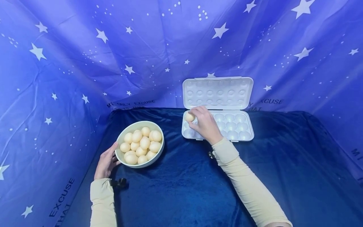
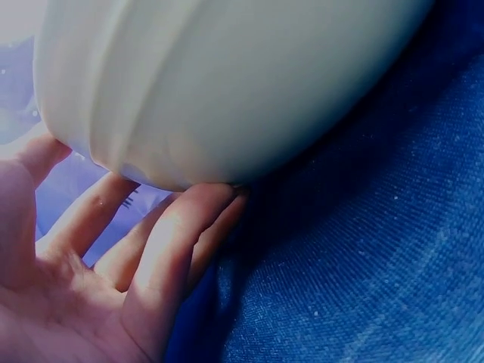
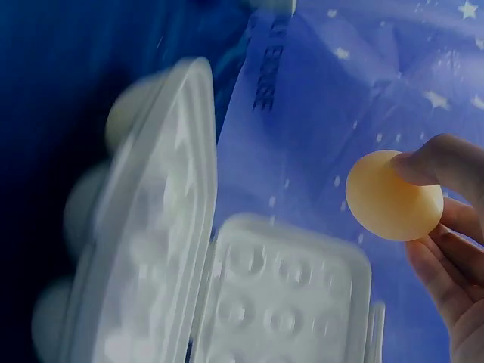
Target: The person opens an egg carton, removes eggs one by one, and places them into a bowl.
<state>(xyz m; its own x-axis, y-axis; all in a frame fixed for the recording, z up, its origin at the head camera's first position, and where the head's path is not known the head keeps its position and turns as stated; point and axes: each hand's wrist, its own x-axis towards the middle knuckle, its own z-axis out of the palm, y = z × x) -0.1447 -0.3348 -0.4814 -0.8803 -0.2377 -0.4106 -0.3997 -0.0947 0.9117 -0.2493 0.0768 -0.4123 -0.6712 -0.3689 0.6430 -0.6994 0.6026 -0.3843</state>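
Note:
In the head view, a pale bowl [image 1: 141, 164] full of cream-coloured eggs [image 1: 145, 142] stands left of centre. My left hand [image 1: 106, 160] rests at its left side, thumb at the rim and fingers against the outer wall. In the left wrist view the fingertips touch the bowl [image 2: 227, 83], with the fingers spread and fairly straight. My right hand [image 1: 205, 123] pinches one egg [image 1: 189, 117] between thumb and fingers, over the left end of an open white egg carton [image 1: 250, 134]. The egg [image 3: 389, 198] shows clearly in the right wrist view; my hand hides some carton cups.
The carton's lid [image 1: 217, 108] stands raised at the back, near the purple star-printed cloth [image 1: 167, 53]. Dark blue cloth [image 1: 175, 186] covers the table. Small black devices [image 1: 122, 183] are strapped at both wrists.

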